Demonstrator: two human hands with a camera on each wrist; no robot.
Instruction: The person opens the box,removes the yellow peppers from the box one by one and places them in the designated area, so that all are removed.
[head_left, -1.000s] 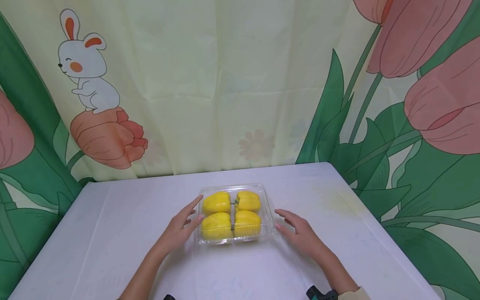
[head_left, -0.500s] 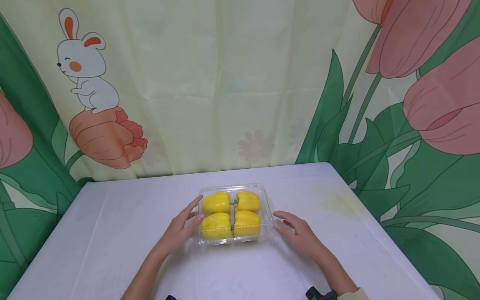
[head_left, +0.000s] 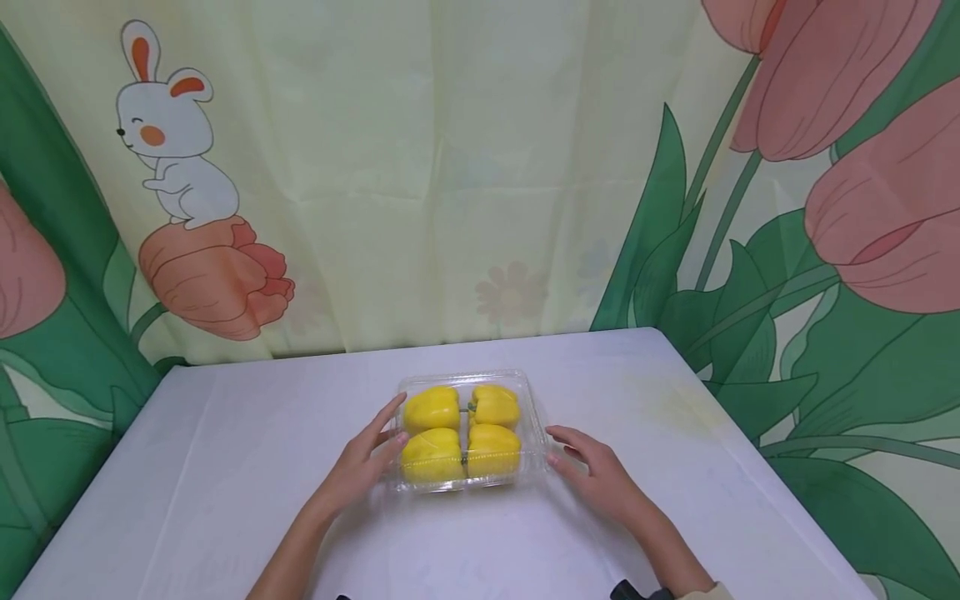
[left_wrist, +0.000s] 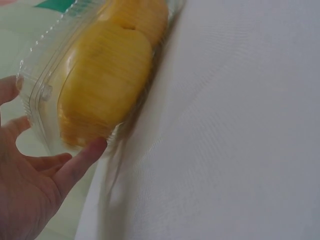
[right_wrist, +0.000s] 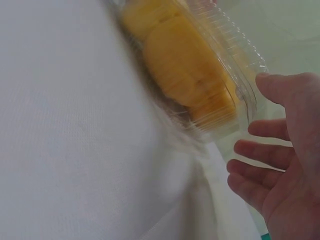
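A clear plastic clamshell container (head_left: 537, 425) sits on the table, its lid down over several yellow bell peppers (head_left: 432, 455) in two rows. My left hand (head_left: 358, 467) lies along its left side, fingers spread and relaxed. In the left wrist view, the thumb of that left hand (left_wrist: 27, 187) reaches the container's near lower corner, and another fingertip meets the rim. At the right side is my right hand (head_left: 600, 475), fingers loosely bent. In the right wrist view the thumb of the right hand (right_wrist: 292, 150) is at the rim, while the other fingers stand apart from the wall.
A white cloth covers the table (head_left: 247, 467). Behind it hangs a pale curtain (head_left: 360, 208) printed with a rabbit, tulips and leaves. A dark wrist device (head_left: 637, 590) shows at the right wrist.
My right hand has drifted very slightly left toward the container. The left hand and the container keep nearly the same place; the whole view shifts a little.
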